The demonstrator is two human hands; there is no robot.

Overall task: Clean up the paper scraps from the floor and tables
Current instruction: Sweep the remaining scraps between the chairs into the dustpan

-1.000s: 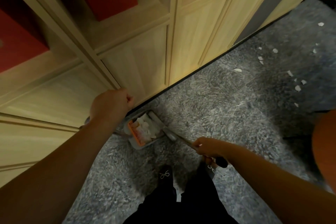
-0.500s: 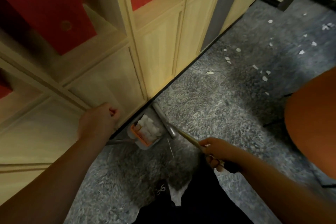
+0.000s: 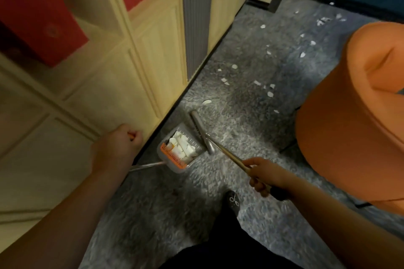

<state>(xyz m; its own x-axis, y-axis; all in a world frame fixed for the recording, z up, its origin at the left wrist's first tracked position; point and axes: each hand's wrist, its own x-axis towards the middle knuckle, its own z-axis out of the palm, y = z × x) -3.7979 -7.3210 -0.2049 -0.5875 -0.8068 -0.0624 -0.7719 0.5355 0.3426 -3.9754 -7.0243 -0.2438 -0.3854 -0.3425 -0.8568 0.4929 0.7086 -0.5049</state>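
A grey dustpan (image 3: 196, 145) with an orange comb edge sits on the grey carpet beside the cabinet base and holds several white paper scraps (image 3: 181, 147). My left hand (image 3: 119, 148) grips the top of its long metal handle (image 3: 145, 166). My right hand (image 3: 265, 173) grips the broom handle (image 3: 229, 156); the grey broom head (image 3: 201, 132) lies along the dustpan's far side. More white paper scraps (image 3: 270, 93) are scattered over the carpet beyond, toward the far wall.
A pale wooden cabinet (image 3: 109, 85) with red boxes (image 3: 39, 19) on its shelves runs along the left. An orange chair (image 3: 354, 116) bulks in on the right. My dark-clad legs and one shoe (image 3: 234, 201) stand on the carpet below.
The view has swung right and forward, bringing more scattered scraps and the orange chair into sight. The dustpan and broom have shifted along the cabinet base toward the scraps.
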